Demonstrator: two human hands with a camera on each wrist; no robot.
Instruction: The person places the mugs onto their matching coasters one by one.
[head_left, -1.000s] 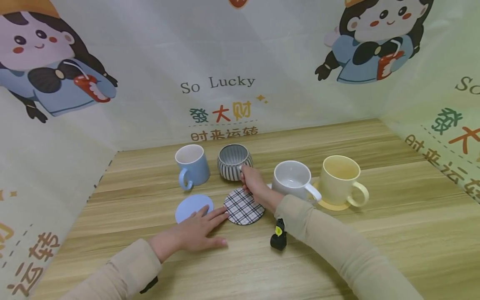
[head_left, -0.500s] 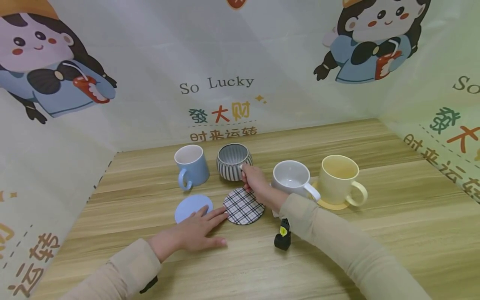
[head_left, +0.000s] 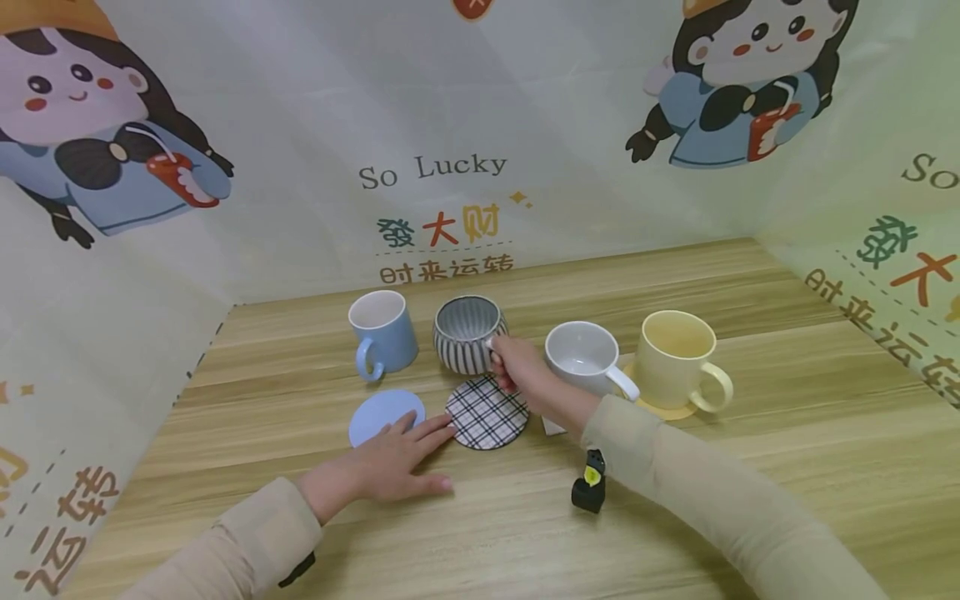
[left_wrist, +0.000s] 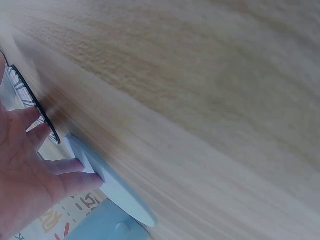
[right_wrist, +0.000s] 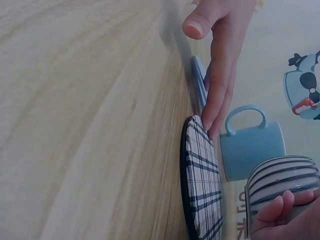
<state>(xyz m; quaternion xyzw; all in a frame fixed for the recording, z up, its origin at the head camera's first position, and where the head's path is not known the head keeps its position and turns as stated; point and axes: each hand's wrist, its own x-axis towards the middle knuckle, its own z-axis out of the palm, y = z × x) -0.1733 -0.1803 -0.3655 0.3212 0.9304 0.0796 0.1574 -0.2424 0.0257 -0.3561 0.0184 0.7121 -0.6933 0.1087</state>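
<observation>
My right hand [head_left: 525, 375] grips the small handle of a grey-and-white striped mug [head_left: 467, 348]. This mug is upright, just behind a round plaid coaster [head_left: 483, 417]; whether its base touches the table cannot be told. In the right wrist view, my curled fingers [right_wrist: 280, 210] show against the striped mug [right_wrist: 280, 175], above the plaid coaster [right_wrist: 205, 190]. My left hand [head_left: 390, 462] lies spread with straight fingers, some over the round blue coaster [head_left: 373, 414] and others at the plaid coaster's left edge. The left wrist view shows two fingertips on the blue coaster [left_wrist: 125, 192].
A light blue mug [head_left: 396, 337] stands behind the blue coaster. To the right are a white mug [head_left: 573, 358], over a pale coaster [head_left: 553, 427] mostly hidden by my arm, and a yellow mug [head_left: 671, 371] on a yellow coaster [head_left: 660, 410]. Printed sheeting [head_left: 315, 125] walls the table.
My right hand has drawn the striped mug slightly toward me, closer to the plaid coaster, and the right forearm has shifted right. The left hand has stayed in place.
</observation>
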